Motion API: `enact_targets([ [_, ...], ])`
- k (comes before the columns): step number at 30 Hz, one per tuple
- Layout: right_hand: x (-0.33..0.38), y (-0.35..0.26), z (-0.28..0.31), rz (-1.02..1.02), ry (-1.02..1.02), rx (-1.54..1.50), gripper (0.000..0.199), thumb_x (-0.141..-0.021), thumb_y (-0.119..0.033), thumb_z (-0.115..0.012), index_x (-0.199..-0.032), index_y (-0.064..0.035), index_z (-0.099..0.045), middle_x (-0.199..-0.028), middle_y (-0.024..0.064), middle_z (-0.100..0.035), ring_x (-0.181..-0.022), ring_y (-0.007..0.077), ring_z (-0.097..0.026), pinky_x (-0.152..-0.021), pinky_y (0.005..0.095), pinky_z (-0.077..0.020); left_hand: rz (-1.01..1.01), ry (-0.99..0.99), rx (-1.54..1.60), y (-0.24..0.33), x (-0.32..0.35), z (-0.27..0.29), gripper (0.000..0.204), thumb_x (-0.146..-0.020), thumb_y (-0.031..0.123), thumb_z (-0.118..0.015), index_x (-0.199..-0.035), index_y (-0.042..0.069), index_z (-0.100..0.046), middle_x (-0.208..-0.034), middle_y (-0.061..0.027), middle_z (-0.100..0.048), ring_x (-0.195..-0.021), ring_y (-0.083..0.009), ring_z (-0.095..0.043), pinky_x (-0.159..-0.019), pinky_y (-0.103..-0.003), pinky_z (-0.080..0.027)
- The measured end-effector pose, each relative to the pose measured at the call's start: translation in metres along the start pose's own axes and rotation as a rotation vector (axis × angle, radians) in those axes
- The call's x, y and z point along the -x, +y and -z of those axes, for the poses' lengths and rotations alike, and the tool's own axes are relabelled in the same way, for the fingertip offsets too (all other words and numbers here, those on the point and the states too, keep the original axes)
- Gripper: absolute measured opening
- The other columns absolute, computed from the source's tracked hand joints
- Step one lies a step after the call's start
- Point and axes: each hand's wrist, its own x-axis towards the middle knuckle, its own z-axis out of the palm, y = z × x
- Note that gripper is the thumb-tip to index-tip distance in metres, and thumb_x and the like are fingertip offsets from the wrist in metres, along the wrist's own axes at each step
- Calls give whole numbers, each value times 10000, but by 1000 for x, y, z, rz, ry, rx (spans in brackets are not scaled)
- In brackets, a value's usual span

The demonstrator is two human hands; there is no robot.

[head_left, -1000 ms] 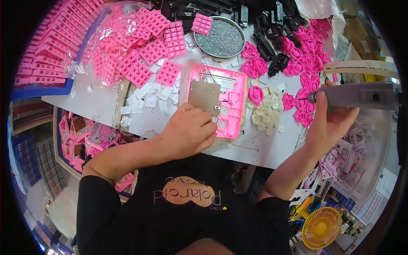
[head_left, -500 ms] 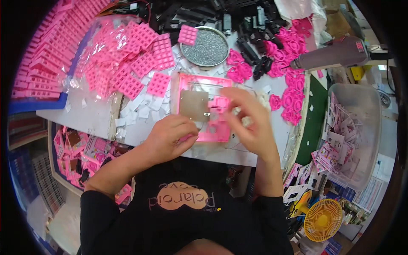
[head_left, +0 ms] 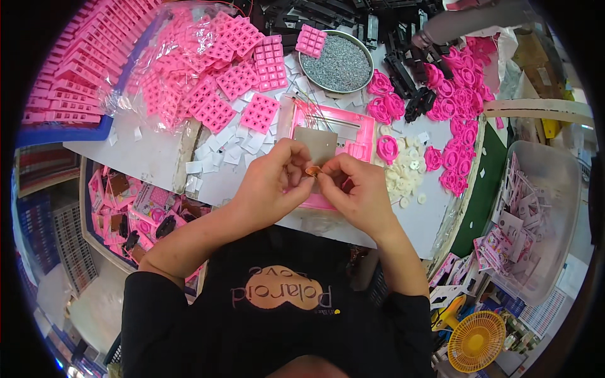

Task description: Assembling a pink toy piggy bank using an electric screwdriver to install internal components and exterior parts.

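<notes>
A pink plastic casing (head_left: 363,135) lies on the table in front of me, with a grey-brown plate (head_left: 320,142) inside it. Thin wires (head_left: 309,108) rise from the casing's upper left part. Above the casing's lower part, my left hand (head_left: 277,179) and my right hand (head_left: 355,187) meet fingertip to fingertip. Between them is a small copper-coloured disc (head_left: 312,171), pinched by both hands. My fingers cover part of the disc and the casing's lower half.
Pink keypads (head_left: 260,113) lie left, near white paper squares (head_left: 220,148). Behind are a round tin of screws (head_left: 340,65) and black parts (head_left: 409,69). Pink rings (head_left: 459,157) and white discs (head_left: 406,170) lie right. A power screwdriver (head_left: 466,24) hangs upper right; a clear bin (head_left: 548,214) stands below.
My right hand has come down and left from the casing's right side to meet my left hand. The copper-coloured disc and wires now show. The whole view has shifted.
</notes>
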Motion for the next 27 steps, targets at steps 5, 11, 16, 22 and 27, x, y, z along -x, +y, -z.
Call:
enact_targets([
  [5,1,7,0,-7,3,-37,129,-845,-77,-712,-947,-37,-644,-757,67,-656,-616,161,-629,-569,293,-493,93,-136,-134,7,-4,9,145,-882,26,-692,-1020,-6,-659,-793,5,-615,-660,-9,-507,-570,-197,-408],
  [11,-9,2,10,453,-7,276,221,-803,-29,-723,-1010,-63,-653,-865,87,-662,-787,276,-641,-656,376,-519,-85,-98,-210,3,1,7,144,-871,31,-696,-1010,-3,-678,-767,-11,-616,-650,-45,-521,-579,-231,-437],
  [16,-8,3,6,459,3,269,239,-801,-14,-723,-1031,-58,-672,-849,91,-656,-760,287,-639,-647,370,-520,-82,-88,-198,-5,4,6,149,-859,34,-703,-1002,-1,-677,-744,-26,-599,-631,-66,-513,-577,-248,-434],
  [22,-1,3,3,218,-10,25,273,-835,8,-703,-1105,-23,-686,-900,91,-689,-709,196,-659,-602,292,-513,-154,-31,-260,-1,0,1,144,-834,49,-713,-963,4,-667,-699,-53,-552,-575,-119,-484,-550,-278,-415],
  [27,1,6,0,128,25,-32,266,-856,8,-696,-1120,-18,-683,-895,75,-692,-715,131,-650,-604,255,-503,-201,-27,-357,-1,-4,-3,171,-843,35,-683,-1012,6,-673,-691,-71,-578,-553,-129,-512,-535,-288,-420],
])
